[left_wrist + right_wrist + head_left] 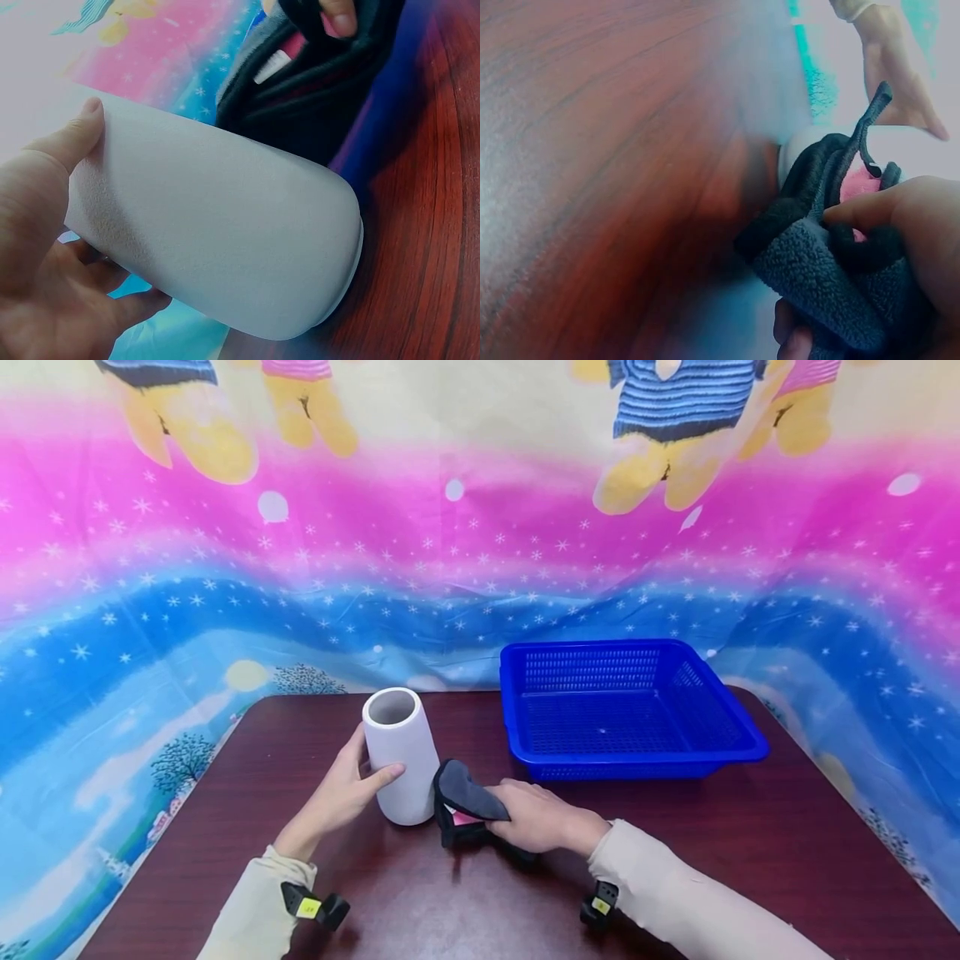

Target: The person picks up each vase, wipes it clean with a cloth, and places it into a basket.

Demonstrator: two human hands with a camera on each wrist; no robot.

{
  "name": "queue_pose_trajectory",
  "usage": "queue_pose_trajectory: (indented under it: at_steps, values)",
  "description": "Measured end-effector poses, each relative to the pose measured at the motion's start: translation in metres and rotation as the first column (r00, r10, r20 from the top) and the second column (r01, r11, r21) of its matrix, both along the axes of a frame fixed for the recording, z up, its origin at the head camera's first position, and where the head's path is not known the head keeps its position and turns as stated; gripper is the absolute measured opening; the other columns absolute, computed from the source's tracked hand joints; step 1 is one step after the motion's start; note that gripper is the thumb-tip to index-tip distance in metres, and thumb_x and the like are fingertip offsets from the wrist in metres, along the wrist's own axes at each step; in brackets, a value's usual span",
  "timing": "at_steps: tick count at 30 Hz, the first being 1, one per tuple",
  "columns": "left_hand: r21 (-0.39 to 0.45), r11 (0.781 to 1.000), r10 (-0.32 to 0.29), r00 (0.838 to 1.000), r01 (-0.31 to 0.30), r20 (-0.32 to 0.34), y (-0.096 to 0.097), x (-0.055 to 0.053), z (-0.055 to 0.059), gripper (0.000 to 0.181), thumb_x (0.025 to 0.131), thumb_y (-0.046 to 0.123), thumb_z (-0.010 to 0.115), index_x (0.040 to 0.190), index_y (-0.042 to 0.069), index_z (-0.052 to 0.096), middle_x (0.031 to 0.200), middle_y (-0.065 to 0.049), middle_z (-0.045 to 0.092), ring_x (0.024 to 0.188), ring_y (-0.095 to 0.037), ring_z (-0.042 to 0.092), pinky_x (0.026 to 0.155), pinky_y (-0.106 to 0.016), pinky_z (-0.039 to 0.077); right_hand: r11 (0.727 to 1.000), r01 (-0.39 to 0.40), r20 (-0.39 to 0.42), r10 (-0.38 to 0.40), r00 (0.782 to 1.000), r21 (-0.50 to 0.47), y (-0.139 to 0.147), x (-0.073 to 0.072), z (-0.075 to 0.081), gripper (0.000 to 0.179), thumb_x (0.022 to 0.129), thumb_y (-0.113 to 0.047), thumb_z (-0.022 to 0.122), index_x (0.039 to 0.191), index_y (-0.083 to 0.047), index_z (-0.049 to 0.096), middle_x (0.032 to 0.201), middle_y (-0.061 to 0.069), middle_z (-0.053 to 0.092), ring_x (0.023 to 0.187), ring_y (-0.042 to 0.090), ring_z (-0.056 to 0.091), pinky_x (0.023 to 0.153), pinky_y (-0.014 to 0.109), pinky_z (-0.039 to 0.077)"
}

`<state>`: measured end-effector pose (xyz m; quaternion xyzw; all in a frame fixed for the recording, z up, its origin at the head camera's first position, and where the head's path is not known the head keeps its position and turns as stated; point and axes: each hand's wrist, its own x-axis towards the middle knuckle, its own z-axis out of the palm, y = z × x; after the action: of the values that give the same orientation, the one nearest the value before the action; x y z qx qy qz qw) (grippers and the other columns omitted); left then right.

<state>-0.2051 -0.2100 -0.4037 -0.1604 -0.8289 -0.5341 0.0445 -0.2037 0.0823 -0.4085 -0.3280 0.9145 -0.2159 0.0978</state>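
My left hand (333, 797) grips a white tapered vase (405, 768), thumb across its near side and fingers round the back. The vase leans a little, its open mouth up and its base close over the table. Beside its lower right side, my right hand (543, 818) holds a folded dark grey fleece item (817, 277) with black edging and a pink inside. In the left wrist view a small white label shows within its folds. The fleece item overlaps the vase's side in that view, and part of it is hidden under my right hand.
A blue plastic basket (622, 768) with perforated walls stands at the back right of the dark red-brown wooden table (375, 893). Behind the table hangs a colourful printed cloth (450, 568).
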Motion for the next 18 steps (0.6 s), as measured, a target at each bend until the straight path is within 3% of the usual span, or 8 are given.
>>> queue_pose_trajectory:
  at_steps: [11,18]
  values:
    - [-0.015,1.000,0.005,1.000,-0.005,-0.004,0.000,0.001,0.001,0.076,0.096,0.019,0.070,0.157,0.014,0.025,0.150,-0.019,0.046,0.134,-0.041,0.051,0.108,-0.066,0.043,0.996,0.027,-0.075,-0.033,0.997,-0.080,0.003,0.001,0.012,0.019,0.091,-0.019,0.069,0.110,-0.021,0.068,0.088,-0.007,0.061,0.085,0.010,0.057,0.070,0.029,0.046]
    - [-0.015,1.000,0.008,1.000,-0.008,0.001,0.000,0.002,0.002,0.077,0.096,0.020,0.070,0.158,0.016,0.025,0.151,-0.018,0.045,0.135,-0.040,0.050,0.108,-0.067,0.042,0.976,0.042,-0.115,-0.068,0.991,-0.215,0.001,0.002,0.026,0.017,0.091,-0.017,0.067,0.107,-0.024,0.067,0.086,-0.009,0.061,0.083,0.009,0.057,0.071,0.026,0.046]
